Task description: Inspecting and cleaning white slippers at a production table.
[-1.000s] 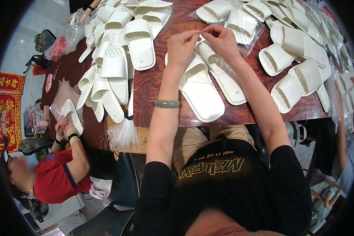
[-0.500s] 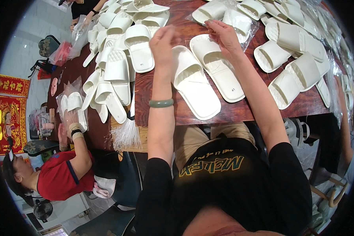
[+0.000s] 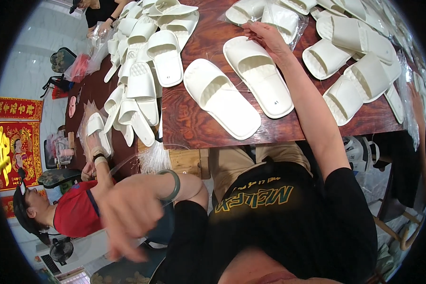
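Observation:
Two white slippers lie side by side on the table before me: the left slipper (image 3: 236, 113) and the right slipper (image 3: 274, 97). A fine clear thread shows across their openings. At the toe of the right one is my right hand (image 3: 266, 37), its fingers drawn together; what they pinch, if anything, is too small to make out. My left hand (image 3: 132, 208) is off the table, low on the left, and smeared by motion. A faint clear strand runs above it. Beyond it, a bundle of thin clear threads (image 3: 152, 158) hangs from the table's edge.
White slippers lie heaped at the left (image 3: 139, 80) and right (image 3: 364, 57) of the wooden table (image 3: 189, 128). Bagged slippers (image 3: 281, 21) lie past my right hand. A co-worker in a red shirt (image 3: 75, 213) handles a bagged slipper at the left; another person (image 3: 99, 14) is farther off.
My left hand has swung from the left slipper's toe down and left, off the table. The left slipper's toe now lies farther left. My right hand has barely moved.

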`<state>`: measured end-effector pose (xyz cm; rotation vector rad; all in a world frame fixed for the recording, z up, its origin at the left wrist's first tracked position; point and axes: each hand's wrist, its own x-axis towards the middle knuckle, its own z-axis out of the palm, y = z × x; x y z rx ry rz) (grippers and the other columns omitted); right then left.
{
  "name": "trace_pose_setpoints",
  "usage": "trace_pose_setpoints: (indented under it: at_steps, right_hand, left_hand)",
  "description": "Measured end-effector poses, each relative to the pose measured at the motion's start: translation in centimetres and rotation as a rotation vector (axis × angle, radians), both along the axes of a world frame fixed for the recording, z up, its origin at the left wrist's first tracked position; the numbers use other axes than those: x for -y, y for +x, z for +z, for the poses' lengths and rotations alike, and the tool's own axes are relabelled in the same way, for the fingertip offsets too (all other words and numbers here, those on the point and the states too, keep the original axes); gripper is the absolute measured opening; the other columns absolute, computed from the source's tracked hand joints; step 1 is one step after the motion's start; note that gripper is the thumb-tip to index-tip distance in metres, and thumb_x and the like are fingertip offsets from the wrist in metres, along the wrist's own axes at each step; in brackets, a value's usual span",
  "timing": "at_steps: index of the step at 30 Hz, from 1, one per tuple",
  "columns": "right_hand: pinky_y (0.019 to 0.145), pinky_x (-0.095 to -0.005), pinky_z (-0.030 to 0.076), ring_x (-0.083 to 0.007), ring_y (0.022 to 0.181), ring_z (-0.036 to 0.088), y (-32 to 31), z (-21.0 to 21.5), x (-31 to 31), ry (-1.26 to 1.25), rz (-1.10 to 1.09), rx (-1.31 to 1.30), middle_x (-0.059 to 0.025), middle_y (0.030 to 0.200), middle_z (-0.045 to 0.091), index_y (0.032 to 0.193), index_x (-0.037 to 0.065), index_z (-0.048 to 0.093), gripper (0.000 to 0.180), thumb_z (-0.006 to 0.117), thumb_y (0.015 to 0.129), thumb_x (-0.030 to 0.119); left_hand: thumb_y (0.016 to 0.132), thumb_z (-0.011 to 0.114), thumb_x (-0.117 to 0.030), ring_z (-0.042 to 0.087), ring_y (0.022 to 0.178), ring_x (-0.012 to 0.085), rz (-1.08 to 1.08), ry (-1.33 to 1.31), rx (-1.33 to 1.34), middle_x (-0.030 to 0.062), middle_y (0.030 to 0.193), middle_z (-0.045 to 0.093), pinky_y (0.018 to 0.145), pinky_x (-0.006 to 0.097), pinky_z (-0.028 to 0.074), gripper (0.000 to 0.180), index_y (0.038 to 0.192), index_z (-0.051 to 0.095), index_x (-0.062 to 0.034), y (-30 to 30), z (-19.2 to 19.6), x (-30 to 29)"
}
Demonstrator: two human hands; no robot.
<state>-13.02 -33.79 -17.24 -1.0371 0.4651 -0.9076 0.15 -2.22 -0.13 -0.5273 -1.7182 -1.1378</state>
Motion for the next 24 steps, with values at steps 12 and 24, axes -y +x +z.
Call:
trace_pose_setpoints:
  at_steps: [12, 24]
  right_hand:
    - [0.068, -0.017, 0.042, -0.0044, 0.075, 0.054, 1.4, -1.0, -0.3, 0.059, 0.083, 0.051, 0.0018, 0.091, 0.064, 0.104, 0.003, 0.064, 0.023, 0.062, 0.085, 0.018]
    - [0.067, -0.0244, 0.044, -0.0109, 0.08, 0.054, 0.6, -0.9, -0.1, 0.14, 0.098, 0.159, -0.0021, 0.091, 0.059, 0.104, 0.002, 0.061, 0.028, 0.06, 0.086, 0.023]
  left_hand:
    - [0.081, 0.056, -0.048, 0.063, 0.067, 0.0391, 2.056, 0.597, 1.381, 0.0216, 0.066, 0.062, 0.063, 0.045, 0.049, 0.056, 0.064, 0.064, 0.0038, -3.4, -14.6, 13.7]
    - [0.077, 0.05, -0.018, 0.06, 0.073, 0.0386, 2.119, 0.62, 1.054, 0.025, 0.073, 0.06, 0.068, 0.046, 0.047, 0.024, 0.073, 0.061, 0.0028, 2.2, -11.8, 3.4]
